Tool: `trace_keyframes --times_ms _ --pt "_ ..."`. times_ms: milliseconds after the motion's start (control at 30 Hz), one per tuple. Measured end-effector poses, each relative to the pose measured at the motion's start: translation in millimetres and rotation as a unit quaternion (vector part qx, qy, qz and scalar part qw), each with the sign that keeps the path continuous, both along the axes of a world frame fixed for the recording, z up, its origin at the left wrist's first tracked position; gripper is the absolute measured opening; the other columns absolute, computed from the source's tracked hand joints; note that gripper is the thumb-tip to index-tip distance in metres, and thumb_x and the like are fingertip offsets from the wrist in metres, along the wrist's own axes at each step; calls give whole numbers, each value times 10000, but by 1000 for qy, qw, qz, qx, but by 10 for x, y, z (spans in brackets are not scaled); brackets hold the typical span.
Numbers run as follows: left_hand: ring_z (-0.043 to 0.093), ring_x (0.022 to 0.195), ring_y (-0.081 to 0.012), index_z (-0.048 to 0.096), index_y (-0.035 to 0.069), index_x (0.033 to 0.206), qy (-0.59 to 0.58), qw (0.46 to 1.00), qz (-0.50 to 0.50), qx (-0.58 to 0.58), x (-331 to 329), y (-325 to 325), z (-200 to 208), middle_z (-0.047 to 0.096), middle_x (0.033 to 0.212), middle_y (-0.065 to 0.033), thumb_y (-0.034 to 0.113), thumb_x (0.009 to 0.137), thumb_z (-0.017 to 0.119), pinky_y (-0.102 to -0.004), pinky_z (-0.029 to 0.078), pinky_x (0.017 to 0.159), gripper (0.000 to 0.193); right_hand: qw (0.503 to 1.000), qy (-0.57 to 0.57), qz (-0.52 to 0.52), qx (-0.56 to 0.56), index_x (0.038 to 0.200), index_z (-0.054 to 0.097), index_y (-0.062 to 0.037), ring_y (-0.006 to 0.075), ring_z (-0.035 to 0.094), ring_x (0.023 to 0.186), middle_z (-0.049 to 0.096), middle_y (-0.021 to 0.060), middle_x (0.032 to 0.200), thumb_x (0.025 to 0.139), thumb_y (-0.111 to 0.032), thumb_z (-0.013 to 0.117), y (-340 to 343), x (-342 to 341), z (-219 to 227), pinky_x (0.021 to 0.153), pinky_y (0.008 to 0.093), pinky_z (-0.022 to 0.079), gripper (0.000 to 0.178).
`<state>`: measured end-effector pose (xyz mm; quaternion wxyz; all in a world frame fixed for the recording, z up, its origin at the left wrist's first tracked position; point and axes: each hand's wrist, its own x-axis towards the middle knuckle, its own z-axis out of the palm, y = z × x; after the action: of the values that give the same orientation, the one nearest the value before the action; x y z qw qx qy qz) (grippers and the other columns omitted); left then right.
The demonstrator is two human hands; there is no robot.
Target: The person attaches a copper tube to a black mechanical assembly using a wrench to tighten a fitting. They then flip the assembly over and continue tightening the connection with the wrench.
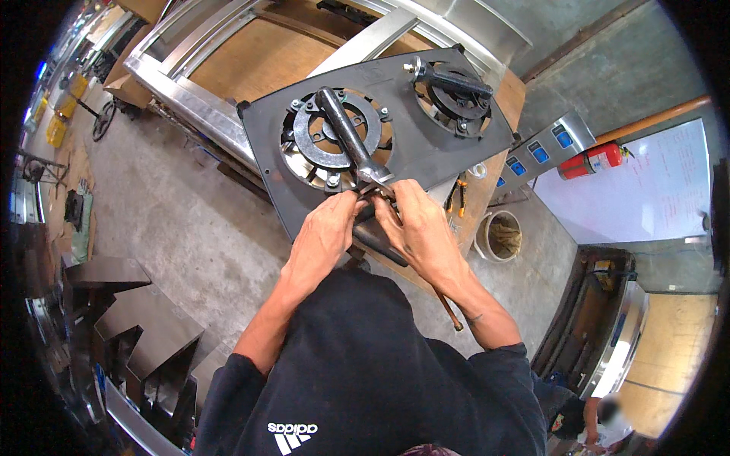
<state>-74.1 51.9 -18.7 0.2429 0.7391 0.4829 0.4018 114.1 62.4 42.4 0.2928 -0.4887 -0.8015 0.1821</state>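
A black two-burner stove top lies in front of me. Its left ring burner has a dark mixing tube slanting across it towards me. At the tube's near end, by the stove's front edge, my left hand and my right hand meet. Both have their fingers closed around small dark metal parts, mostly hidden by the fingers. From beneath my right forearm a thin brown metal pipe sticks out, with a fitting at its end. The right ring burner has its own black tube.
Orange-handled pliers and a tape roll lie right of the stove on a wooden board. Beyond stand a white bucket, a red fire extinguisher and a whiteboard. Bent sheet metal is at lower left; another person, lower right.
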Motion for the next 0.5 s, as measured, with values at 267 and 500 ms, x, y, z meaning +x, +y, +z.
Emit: trace_keyframes --times_ms 267,500 --pt "649 892 -471 527 -33 1015 2 1000 1 2 1 -1 14 597 900 -242 -49 978 631 -525 517 757 111 985 38 -44 -163 1032 584 42 421 657 793 639 238 855 1033 -162 707 5 15 179 691 470 504 238" --pt "657 909 -453 533 -24 1005 -2 1000 -1 2 0 -5 13 634 912 -239 -30 986 634 -531 519 783 103 1000 13 -7 -27 1083 583 27 442 659 805 639 252 893 997 -107 721 -14 -38 29 713 489 515 211"
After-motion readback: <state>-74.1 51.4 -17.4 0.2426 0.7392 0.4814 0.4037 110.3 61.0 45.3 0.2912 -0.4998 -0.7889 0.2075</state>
